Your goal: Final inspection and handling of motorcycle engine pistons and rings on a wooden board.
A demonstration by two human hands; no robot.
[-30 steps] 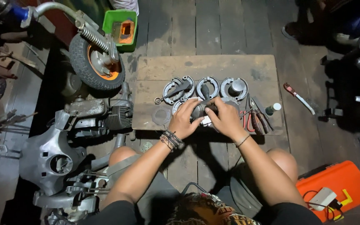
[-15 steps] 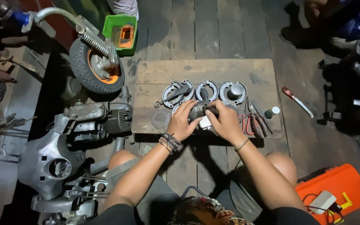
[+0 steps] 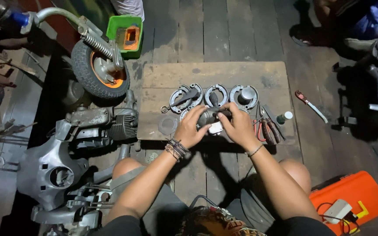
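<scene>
1. Fingers of both hands close round one small grey metal part (image 3: 209,117): the left hand (image 3: 190,129) wraps it from its own side, the right hand (image 3: 238,126) pinches it from the other, so both grips are narrow and loaded.
2. Held just above the wooden board (image 3: 224,72), the part sits between the two palms, with a pale, whitish piece (image 3: 215,128) showing right under the fingertips.
3. Judging by its dull cast look, the part is stiff and fairly heavy for its bulk, probably greasy, so it would want a firm hold round its thicker body, not at the thin end.
4. Its colour is dark grey, roughly cylindrical; finer detail is hidden by the fingers.
5. Just beyond the fingertips lie three sets of curved brake shoes (image 3: 215,94) in a row, a wrench (image 3: 181,101) lying across the one nearest the left hand.
6. Beside the right hand rest pliers with red grips (image 3: 265,129) and a small white-capped bottle (image 3: 285,117); farther out, off the board, a red-handled tool (image 3: 310,104).
7. Well out past the left hand stand a small wheel with an orange hub (image 3: 101,72), an engine block (image 3: 106,124) and a grey scooter body shell (image 3: 51,168).
8. Behind the right forearm lies an orange tool case (image 3: 359,192).
</scene>
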